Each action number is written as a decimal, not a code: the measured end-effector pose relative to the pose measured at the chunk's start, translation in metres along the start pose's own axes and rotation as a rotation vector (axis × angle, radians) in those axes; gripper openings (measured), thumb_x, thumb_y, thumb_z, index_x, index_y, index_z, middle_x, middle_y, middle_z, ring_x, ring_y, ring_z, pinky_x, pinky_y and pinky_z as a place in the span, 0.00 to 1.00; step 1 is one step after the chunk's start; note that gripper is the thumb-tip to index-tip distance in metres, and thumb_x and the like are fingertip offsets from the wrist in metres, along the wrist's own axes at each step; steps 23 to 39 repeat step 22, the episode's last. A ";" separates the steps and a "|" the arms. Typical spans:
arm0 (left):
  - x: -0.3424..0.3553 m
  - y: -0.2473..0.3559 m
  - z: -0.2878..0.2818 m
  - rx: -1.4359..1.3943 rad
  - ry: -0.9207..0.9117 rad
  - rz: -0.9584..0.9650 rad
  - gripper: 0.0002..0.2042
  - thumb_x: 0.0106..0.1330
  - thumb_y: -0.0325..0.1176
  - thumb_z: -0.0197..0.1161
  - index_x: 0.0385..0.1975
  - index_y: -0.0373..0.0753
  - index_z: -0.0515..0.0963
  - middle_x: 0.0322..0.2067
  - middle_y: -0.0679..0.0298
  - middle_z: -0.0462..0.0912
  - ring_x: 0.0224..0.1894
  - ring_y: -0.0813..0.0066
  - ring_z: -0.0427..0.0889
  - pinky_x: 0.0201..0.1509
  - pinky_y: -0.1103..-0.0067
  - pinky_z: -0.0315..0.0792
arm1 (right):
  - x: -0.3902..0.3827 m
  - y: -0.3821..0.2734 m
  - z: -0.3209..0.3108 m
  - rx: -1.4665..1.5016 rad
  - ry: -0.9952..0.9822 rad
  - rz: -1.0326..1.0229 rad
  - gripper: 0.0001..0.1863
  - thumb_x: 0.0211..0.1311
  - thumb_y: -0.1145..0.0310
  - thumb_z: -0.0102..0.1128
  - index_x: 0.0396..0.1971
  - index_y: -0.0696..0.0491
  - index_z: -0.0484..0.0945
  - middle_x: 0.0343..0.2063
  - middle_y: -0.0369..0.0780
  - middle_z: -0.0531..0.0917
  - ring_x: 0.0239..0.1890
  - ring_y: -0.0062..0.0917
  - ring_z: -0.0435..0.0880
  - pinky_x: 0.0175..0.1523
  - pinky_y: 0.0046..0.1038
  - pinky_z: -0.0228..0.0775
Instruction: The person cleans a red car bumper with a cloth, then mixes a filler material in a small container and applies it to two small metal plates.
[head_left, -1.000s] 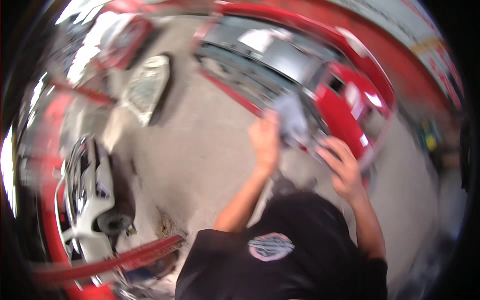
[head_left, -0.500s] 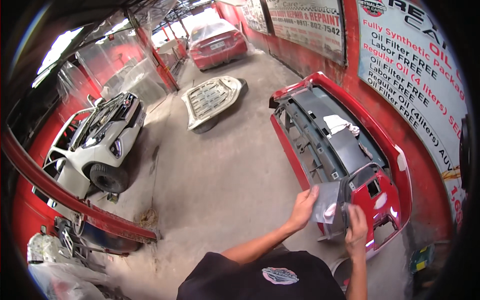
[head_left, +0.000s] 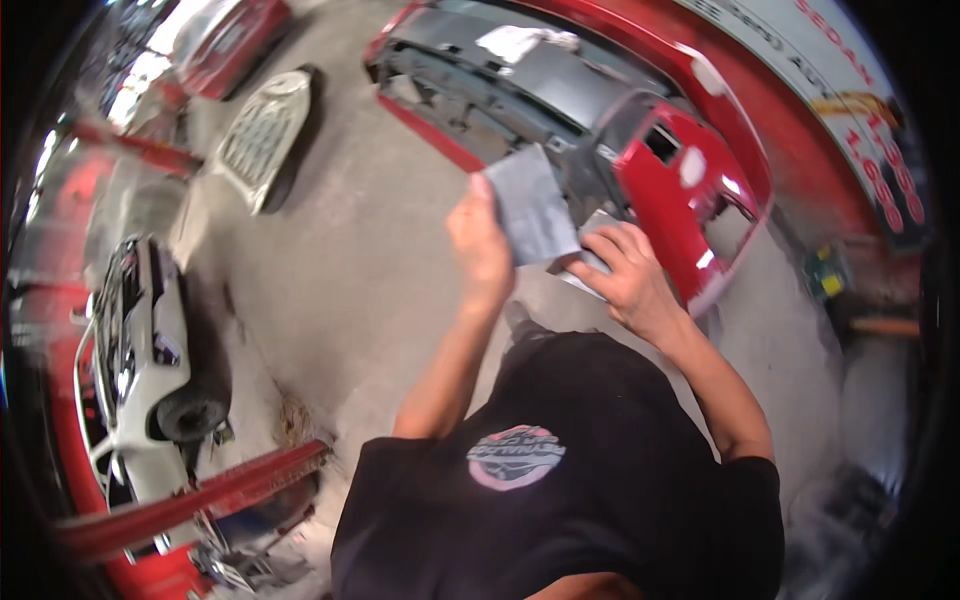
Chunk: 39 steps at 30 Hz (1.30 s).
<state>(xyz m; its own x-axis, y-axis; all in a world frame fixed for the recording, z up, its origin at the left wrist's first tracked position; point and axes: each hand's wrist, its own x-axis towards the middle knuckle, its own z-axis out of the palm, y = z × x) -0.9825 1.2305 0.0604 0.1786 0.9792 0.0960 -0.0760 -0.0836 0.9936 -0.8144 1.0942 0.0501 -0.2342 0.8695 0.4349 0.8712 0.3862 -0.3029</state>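
Head view looks down on a workshop floor where the largest thing, a red car bumper [head_left: 690, 170], lies face down with its grey inner side up, its long axis running from upper left to lower right. Every other place here is given from that bumper. A white rag [head_left: 525, 40] lies on the bumper's inner side near its upper end. A white car [head_left: 135, 350] stands well apart from the bumper, far to its left, with a red lift arm [head_left: 190, 505] below it. A pale car panel [head_left: 262, 135] lies on the concrete left of the bumper's upper end. Just in front of the bumper's lower half, the grey sheet [head_left: 532, 205], seemingly sandpaper, is held up off the floor, its long axis roughly upright and tilted a little left. The left hand [head_left: 482, 250] is pinched shut on the sheet's left edge, thumb upward. The right hand [head_left: 625, 275] is curled closed on the sheet's lower right corner, and is the nearer of the two to the bumper. Nothing stands between the hands and the bumper
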 end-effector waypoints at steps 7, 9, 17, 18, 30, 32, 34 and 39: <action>0.004 0.005 0.019 -0.359 -0.108 -0.138 0.19 0.77 0.43 0.54 0.43 0.29 0.78 0.37 0.61 0.84 0.36 0.77 0.83 0.42 0.79 0.77 | -0.003 -0.001 -0.043 0.431 0.358 0.063 0.28 0.48 0.81 0.56 0.53 0.46 0.84 0.53 0.47 0.78 0.55 0.45 0.79 0.62 0.43 0.70; -0.005 -0.018 0.017 -0.510 -0.198 -0.400 0.18 0.75 0.41 0.56 0.50 0.30 0.75 0.44 0.57 0.84 0.44 0.70 0.84 0.51 0.74 0.78 | 0.001 -0.016 -0.039 0.387 0.343 -0.008 0.28 0.49 0.80 0.57 0.53 0.46 0.83 0.53 0.47 0.77 0.55 0.46 0.78 0.63 0.42 0.70; -0.025 -0.009 0.029 -0.783 -0.190 -0.598 0.17 0.74 0.41 0.57 0.51 0.34 0.76 0.44 0.58 0.85 0.41 0.67 0.86 0.45 0.72 0.80 | -0.026 0.022 -0.006 0.200 0.163 0.168 0.34 0.43 0.86 0.53 0.56 0.51 0.80 0.54 0.49 0.75 0.59 0.48 0.74 0.63 0.42 0.71; -0.024 -0.007 0.027 -0.849 -0.173 -0.626 0.16 0.74 0.42 0.57 0.50 0.35 0.76 0.42 0.60 0.85 0.39 0.69 0.86 0.42 0.75 0.81 | -0.031 0.027 -0.002 0.228 0.065 0.240 0.35 0.41 0.88 0.51 0.56 0.55 0.79 0.54 0.50 0.75 0.59 0.50 0.74 0.63 0.42 0.70; 0.013 -0.024 0.017 -1.272 -0.822 -0.473 0.17 0.74 0.47 0.57 0.50 0.42 0.77 0.36 0.64 0.85 0.32 0.74 0.84 0.31 0.81 0.79 | -0.026 0.026 0.008 0.283 0.385 0.258 0.34 0.46 0.91 0.49 0.56 0.53 0.78 0.56 0.49 0.75 0.59 0.45 0.76 0.63 0.43 0.70; 0.013 -0.024 0.017 -1.272 -0.822 -0.473 0.17 0.74 0.47 0.57 0.50 0.42 0.77 0.36 0.64 0.85 0.32 0.74 0.84 0.31 0.81 0.79 | -0.026 0.026 0.008 0.283 0.385 0.258 0.34 0.46 0.91 0.49 0.56 0.53 0.78 0.56 0.49 0.75 0.59 0.45 0.76 0.63 0.43 0.70; 0.013 -0.024 0.017 -1.272 -0.822 -0.473 0.17 0.74 0.47 0.57 0.50 0.42 0.77 0.36 0.64 0.85 0.32 0.74 0.84 0.31 0.81 0.79 | -0.026 0.026 0.008 0.283 0.385 0.258 0.34 0.46 0.91 0.49 0.56 0.53 0.78 0.56 0.49 0.75 0.59 0.45 0.76 0.63 0.43 0.70; 0.013 -0.024 0.017 -1.272 -0.822 -0.473 0.17 0.74 0.47 0.57 0.50 0.42 0.77 0.36 0.64 0.85 0.32 0.74 0.84 0.31 0.81 0.79 | -0.026 0.026 0.008 0.283 0.385 0.258 0.34 0.46 0.91 0.49 0.56 0.53 0.78 0.56 0.49 0.75 0.59 0.45 0.76 0.63 0.43 0.70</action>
